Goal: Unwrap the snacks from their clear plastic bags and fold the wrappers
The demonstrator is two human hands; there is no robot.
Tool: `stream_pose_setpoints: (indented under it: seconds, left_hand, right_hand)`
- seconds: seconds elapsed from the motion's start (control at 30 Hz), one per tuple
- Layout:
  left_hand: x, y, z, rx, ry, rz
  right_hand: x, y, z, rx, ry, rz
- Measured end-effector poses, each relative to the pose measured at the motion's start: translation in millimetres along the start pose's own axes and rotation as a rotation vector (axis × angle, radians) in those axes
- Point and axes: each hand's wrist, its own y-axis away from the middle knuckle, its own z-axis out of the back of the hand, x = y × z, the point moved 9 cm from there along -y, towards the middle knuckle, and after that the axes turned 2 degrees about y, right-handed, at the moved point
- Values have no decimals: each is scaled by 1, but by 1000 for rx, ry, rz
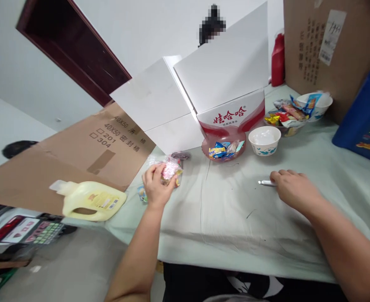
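My left hand is closed around a shiny pink-and-white wrapped snack at the left of the table. More small packets lie beside and under it, among them a blue one and a dark purple one; some are partly hidden by the fingers. On the right, my right hand rests low over the cloth, its fingers closed on a slim white pen-like stick whose tip points left. Between the hands, toward the back, stands a pink translucent bowl with several wrapped candies in it.
A white paper bowl holds clear plastic. Behind it are a snack-filled bowl and another bowl. White cardboard panels, a red bottle, a blue jug and a yellow detergent bottle surround the table. A person's head shows behind the panels.
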Motion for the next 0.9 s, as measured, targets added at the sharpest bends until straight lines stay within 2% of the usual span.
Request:
stream_pose_setpoints:
  seconds: [0.07,0.17,0.23,0.3,0.37,0.47,0.53,0.6,0.7,0.77,0.83,0.9]
  left_hand:
    - [-50,16,-10,-5,112,-103]
    - [-118,51,-47,162,192,-155]
    - [-151,75,-72,328,223,-159]
    - [-168,92,-83,417,239,-144]
    - [-173,101,-82,453,271,-133]
    - [-168,106,-71,474,355,-137]
    - [-160,107,-64,465,394,-109]
    - [-150,109,-61,455,416,-55]
    - [-140,113,-64,501,475,-24]
    - [-132,115,-66,536,547,-14]
    - [-116,114,-67,523,600,70]
    - [-96,111,-70,472,626,207]
  right_hand:
    - [3,-2,-1,-1,-1,4]
    - [7,-4,-1,-21,0,23]
    - [8,-4,1,-52,-27,25]
    - [14,-2,7,-99,-112,46]
    - [30,2,15,-158,-243,130]
    - [71,18,28,-211,-391,367]
    - [93,30,32,-190,-402,494]
    - [98,38,33,-130,-405,551]
    - [71,37,32,-49,-423,491]
    - [37,25,27,-41,-342,326]
    - [5,13,18,-36,-209,132]
    - [-4,4,16,-88,-132,49]
